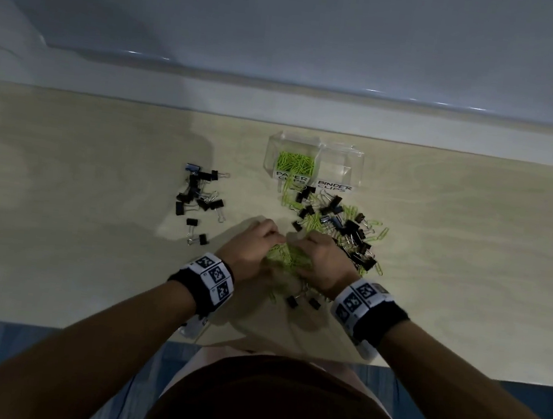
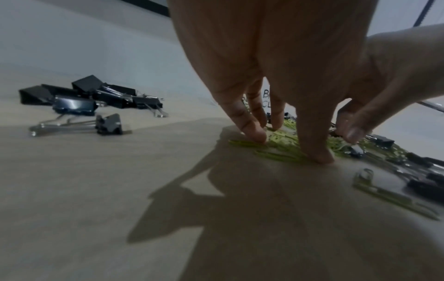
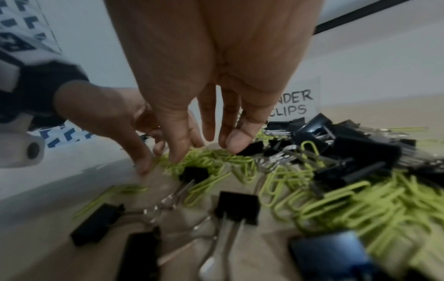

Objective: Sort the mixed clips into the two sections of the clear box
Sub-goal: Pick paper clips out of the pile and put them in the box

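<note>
A pale wooden bench (image 1: pixel 77 221) is seen under dim light, backed by a grey wall. The clear box (image 1: pixel 315 160) is taken as the landmark: it stands at the far middle of the bench, its left section, labelled for paper clips, partly filled with green paper clips (image 1: pixel 295 164), its right section, labelled for binder clips, apparently bare.

Just in front of the box a mixed heap (image 1: pixel 338 226) of black binder clips and green paper clips is spread. Well to the box's left, a separate group of binder clips (image 1: pixel 200 197) is laid apart.

Nearer than the heap, a bunch of green clips (image 1: pixel 288 255) is gathered between both hands. The left hand (image 1: pixel 252 246) is curled, its fingertips (image 2: pixel 258 136) pressed onto the bunch; the right hand (image 1: pixel 319 259) is curled around it from the other side. The box lies straight ahead of both hands, with the right hand nearer the heap. A lift forward to the left section seems called for.
</note>
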